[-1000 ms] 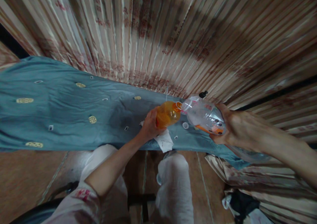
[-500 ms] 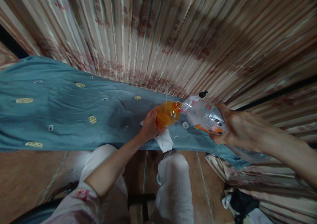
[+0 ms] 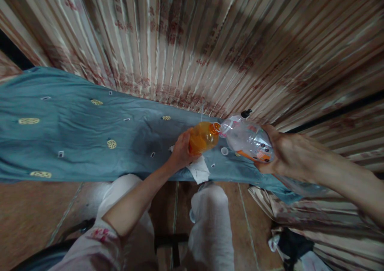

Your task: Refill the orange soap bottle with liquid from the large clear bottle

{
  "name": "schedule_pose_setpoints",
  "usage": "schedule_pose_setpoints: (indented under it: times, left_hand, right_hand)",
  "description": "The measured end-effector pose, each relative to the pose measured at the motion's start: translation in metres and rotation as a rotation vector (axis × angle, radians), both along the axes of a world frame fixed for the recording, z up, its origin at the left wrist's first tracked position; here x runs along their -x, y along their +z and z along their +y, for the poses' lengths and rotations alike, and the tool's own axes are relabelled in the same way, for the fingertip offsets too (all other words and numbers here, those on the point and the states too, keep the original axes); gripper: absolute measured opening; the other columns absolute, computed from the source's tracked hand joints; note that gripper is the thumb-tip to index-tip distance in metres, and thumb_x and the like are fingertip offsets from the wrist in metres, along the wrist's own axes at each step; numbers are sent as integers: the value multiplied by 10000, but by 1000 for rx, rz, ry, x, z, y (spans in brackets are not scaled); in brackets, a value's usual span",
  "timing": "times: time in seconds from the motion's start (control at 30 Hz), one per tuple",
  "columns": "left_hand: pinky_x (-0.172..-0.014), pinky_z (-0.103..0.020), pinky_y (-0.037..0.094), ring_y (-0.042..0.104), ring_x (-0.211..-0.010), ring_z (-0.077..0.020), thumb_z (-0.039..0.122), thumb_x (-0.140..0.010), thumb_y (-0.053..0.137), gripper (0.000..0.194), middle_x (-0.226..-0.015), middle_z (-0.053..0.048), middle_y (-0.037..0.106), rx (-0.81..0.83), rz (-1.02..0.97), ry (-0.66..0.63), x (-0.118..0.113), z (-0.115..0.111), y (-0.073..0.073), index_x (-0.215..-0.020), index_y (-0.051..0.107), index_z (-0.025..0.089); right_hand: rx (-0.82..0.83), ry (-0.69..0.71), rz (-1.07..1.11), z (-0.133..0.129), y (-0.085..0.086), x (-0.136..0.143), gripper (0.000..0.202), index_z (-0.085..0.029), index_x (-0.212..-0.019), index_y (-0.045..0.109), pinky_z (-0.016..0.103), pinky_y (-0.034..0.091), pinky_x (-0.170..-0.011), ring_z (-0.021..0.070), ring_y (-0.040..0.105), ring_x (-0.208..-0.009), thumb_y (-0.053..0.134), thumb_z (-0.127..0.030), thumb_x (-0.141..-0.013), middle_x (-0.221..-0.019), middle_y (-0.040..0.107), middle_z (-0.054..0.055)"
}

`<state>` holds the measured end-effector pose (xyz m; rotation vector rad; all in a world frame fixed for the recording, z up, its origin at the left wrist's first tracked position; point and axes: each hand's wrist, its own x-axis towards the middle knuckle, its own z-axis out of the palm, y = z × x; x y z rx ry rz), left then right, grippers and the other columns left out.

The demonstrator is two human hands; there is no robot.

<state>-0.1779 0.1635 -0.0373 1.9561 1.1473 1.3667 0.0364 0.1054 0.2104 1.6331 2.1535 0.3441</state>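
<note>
My left hand (image 3: pixel 181 151) is wrapped round an orange bottle (image 3: pixel 203 138), whose neck points right. My right hand (image 3: pixel 274 151) grips a large clear plastic bottle (image 3: pixel 247 140) with an orange and black label, tipped so its mouth meets the mouth of the orange bottle. Whether liquid passes between them cannot be made out. Under the orange bottle lies a white tissue (image 3: pixel 199 170) at the cloth's front edge. A small white cap (image 3: pixel 224 151) rests on the cloth below the clear bottle's neck. Behind that bottle a black pump top (image 3: pixel 246 113) sticks out.
A teal patterned cloth (image 3: pixel 84 131) covers the long narrow table. Pleated curtains (image 3: pixel 180 43) hang directly behind it. Another clear container (image 3: pixel 303 188) lies partly hidden beneath my right forearm. Dark and white items (image 3: pixel 295 245) sit at the lower right, beyond my knees.
</note>
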Motion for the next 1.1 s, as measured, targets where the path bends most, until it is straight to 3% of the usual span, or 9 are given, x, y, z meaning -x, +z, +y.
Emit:
schedule_pose_setpoints:
  times: [0.67, 1.1]
  left_hand:
    - [-1049, -511, 417, 499, -1232, -329, 217, -577, 794, 928, -1339, -156, 495, 21, 8, -13, 1, -1, 3, -1366, 306, 192]
    - [-1048, -500, 416, 498, -1226, -324, 231, -592, 775, 907, -1339, -168, 493, 11, 11, -16, 0, 0, 2, -1364, 302, 173]
  right_hand:
    - [53, -18, -2, -1, 5, 4, 550, -140, -1104, 465, 267, 304, -463, 223, 575, -500, 556, -509, -706, -528, 514, -17]
    - [-1, 0, 8, -2, 3, 3, 510, -198, -1101, 466, 283, 326, -467, 236, 586, -516, 542, -520, -713, -542, 558, 0]
